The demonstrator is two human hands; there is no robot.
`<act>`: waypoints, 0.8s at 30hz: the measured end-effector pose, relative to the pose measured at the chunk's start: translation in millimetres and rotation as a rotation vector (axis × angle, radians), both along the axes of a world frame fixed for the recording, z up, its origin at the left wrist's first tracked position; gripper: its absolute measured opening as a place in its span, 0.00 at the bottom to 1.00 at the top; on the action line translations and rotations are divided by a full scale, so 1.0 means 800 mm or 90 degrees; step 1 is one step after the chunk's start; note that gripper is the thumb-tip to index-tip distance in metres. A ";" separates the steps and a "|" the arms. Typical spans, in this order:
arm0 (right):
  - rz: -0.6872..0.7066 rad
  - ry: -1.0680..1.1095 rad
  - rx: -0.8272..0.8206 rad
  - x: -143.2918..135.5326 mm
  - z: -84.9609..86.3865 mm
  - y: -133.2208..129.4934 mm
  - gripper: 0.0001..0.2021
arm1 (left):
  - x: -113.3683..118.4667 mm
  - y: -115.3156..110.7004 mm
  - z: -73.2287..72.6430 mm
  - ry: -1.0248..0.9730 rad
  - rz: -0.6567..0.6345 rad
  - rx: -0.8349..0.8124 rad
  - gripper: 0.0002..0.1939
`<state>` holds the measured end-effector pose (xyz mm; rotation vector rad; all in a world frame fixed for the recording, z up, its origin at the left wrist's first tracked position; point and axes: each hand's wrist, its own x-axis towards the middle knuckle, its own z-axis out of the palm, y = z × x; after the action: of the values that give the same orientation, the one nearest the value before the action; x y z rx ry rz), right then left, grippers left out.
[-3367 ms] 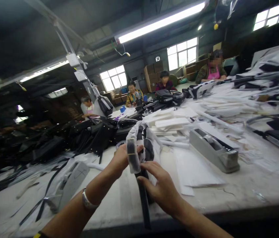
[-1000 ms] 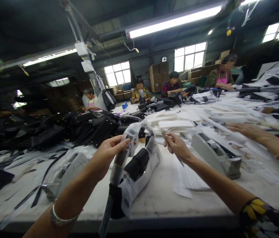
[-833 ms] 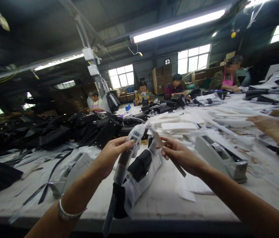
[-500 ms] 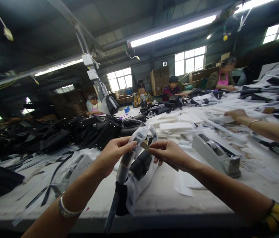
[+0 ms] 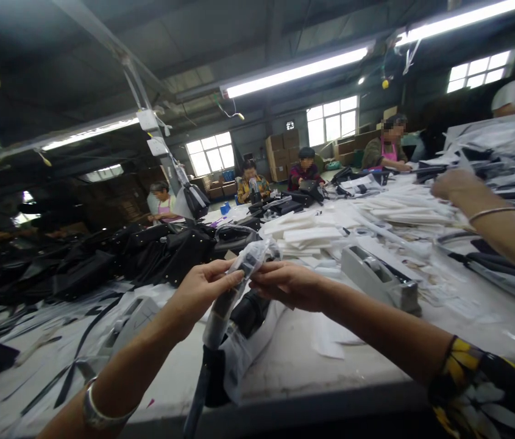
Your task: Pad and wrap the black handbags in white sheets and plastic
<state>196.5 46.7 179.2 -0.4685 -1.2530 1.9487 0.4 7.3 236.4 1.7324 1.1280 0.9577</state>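
Note:
A black bag handle [image 5: 227, 300], wrapped in clear plastic film, arches up from a black bag [image 5: 248, 314] partly covered in thin white wrapping at the table's front edge. My left hand [image 5: 202, 289] pinches the wrapped handle near its top, thumb in front. From the other side my right hand [image 5: 291, 283] is closed, fingertips at the handle's inner side. It holds a flat brown strip, mostly hidden by the fingers and film. A small tan end [image 5: 230, 255] shows just beyond the handle; I cannot tell whether it belongs to that strip.
Grey tape dispensers [image 5: 376, 277] stand right and left of my hands. White padding pieces [image 5: 314, 235] lie behind, black bags [image 5: 166, 253] heap at left. A co-worker's hand [image 5: 458, 183] reaches in at right. Several people sit across the table.
My right hand has moved left against the wrapped handle, and the brown strip it held in plain sight is now mostly hidden. The co-worker's hand has lifted. My view has shifted right.

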 end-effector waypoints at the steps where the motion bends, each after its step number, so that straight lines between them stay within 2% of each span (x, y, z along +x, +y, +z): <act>1: -0.021 -0.002 0.001 0.000 -0.001 0.000 0.15 | 0.001 -0.001 0.001 0.012 -0.005 0.007 0.21; 5: -0.131 -0.032 0.015 -0.002 -0.004 0.003 0.14 | 0.007 -0.001 0.002 0.035 -0.010 0.045 0.18; 10: -0.085 -0.022 0.046 0.008 0.004 -0.008 0.14 | 0.006 0.000 0.006 0.062 -0.009 0.076 0.15; 13: -0.065 0.012 0.011 0.011 0.006 -0.016 0.14 | 0.004 0.003 0.004 0.070 -0.011 0.089 0.14; 18: -0.178 0.001 -0.011 -0.004 0.005 -0.023 0.15 | 0.009 0.008 -0.012 0.060 -0.012 0.144 0.15; 20: -0.206 0.005 0.007 -0.010 0.005 -0.024 0.16 | 0.011 0.009 -0.019 0.010 0.013 0.122 0.21; 24: -0.226 -0.019 0.005 -0.012 0.008 -0.025 0.15 | 0.009 0.010 -0.026 -0.133 0.072 -0.017 0.52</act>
<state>187.0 26.9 185.9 -0.6692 -1.1090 1.6417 7.8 15.5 215.6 1.5205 1.1058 1.1586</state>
